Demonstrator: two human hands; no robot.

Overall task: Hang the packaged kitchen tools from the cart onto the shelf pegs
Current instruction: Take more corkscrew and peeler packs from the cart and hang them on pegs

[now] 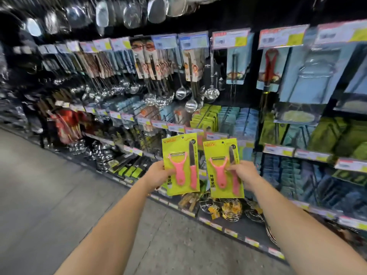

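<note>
A store aisle walled with hanging kitchenware: our left hand (158,174) grips a yellow-green peeler-and-knife package (174,147) at its lower half. Our right hand (245,173) pinches a matching second package (218,150). We hold both upright, side by side, before the shelf (278,150). Steel ladles (191,105) hang above.

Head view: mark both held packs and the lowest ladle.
left pack (176,144): head view, card above peeler.
right pack (216,149): head view, card above peeler.
lowest ladle (191,105): head view, its bowl.

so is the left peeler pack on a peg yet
Not hung: the left hand grips the yellow-green pack of pink peeler and knife.
</note>
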